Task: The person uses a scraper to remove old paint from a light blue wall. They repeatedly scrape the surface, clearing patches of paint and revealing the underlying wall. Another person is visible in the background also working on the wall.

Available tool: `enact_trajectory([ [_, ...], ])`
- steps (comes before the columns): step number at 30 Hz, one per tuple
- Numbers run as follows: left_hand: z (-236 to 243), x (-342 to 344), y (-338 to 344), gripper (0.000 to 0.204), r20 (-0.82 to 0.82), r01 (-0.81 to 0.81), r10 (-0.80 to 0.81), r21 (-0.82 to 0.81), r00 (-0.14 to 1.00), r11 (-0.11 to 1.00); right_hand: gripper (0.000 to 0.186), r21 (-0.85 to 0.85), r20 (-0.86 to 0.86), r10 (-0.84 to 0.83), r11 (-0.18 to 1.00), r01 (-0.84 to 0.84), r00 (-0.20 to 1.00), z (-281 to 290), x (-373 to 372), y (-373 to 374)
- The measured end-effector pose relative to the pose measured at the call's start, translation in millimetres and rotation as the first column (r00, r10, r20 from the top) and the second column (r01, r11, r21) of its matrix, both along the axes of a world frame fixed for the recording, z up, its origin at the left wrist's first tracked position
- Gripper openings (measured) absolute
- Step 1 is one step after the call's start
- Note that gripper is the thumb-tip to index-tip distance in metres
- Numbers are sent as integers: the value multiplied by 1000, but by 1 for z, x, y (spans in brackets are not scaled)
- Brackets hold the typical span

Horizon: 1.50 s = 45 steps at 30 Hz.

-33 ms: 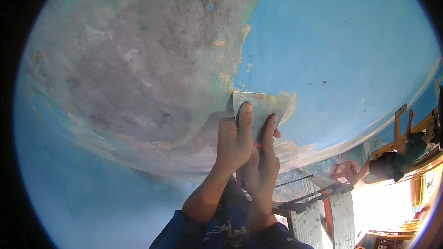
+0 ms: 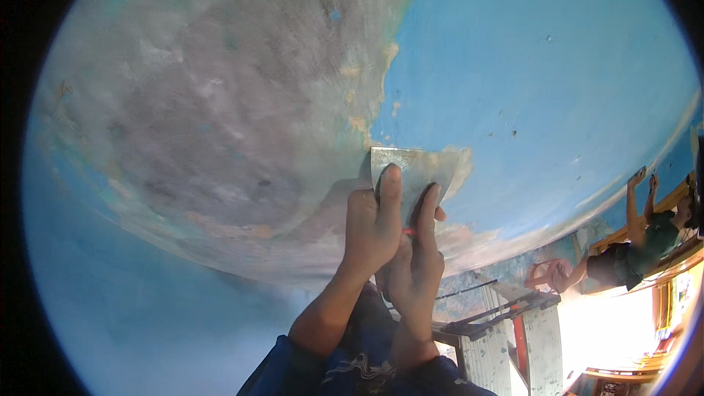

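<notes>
- The painted surface fills most of the view: a grey bare patch (image 2: pixel 242 88) extends to the left of and above the scraper (image 2: pixel 407 169), and blue paint (image 2: pixel 528 51) extends to the right of it.
- A pale ladder (image 2: pixel 544 345) is standing below and to the right of the scraper.
- Another person (image 2: pixel 645 249) is far to the right of the scraper, both arms raised.
- A pink stool (image 2: pixel 543 273) is nearer to the scraper, by this person's feet.
- The left hand (image 2: pixel 370 224) grips the scraper from its left side, one digit lying along the blade.
- The right hand (image 2: pixel 414 268) is closed around the scraper's lower part, a finger stretched onto the blade.
- The scraper's blade lies against the surface, where grey and blue meet.
</notes>
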<state>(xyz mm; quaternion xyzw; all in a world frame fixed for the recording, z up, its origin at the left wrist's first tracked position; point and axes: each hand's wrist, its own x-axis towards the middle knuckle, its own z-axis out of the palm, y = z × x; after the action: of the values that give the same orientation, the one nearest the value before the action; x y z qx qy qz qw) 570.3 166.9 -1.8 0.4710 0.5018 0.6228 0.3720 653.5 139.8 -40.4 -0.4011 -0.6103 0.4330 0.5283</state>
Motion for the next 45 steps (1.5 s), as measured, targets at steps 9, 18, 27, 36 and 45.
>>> enact_trajectory([
  [9,-5,7,5,55,-109,-67,74,64,991,996,61,2,-100,-13,1000,14,995,-8,6,7],
  [18,-2,9,5,57,-105,-61,71,90,992,994,61,16,-196,-46,999,50,979,-9,-5,9],
  [27,-25,-17,-8,45,-190,154,-165,-73,968,985,62,70,-239,-2,997,19,971,-17,-4,12],
  [36,-56,-101,-111,50,-341,311,-290,8,894,950,64,77,-318,-2,997,27,948,-26,-22,13],
  [45,-64,-139,-138,97,-833,-370,475,362,284,855,61,59,-378,-86,991,117,922,-34,-28,17],
])
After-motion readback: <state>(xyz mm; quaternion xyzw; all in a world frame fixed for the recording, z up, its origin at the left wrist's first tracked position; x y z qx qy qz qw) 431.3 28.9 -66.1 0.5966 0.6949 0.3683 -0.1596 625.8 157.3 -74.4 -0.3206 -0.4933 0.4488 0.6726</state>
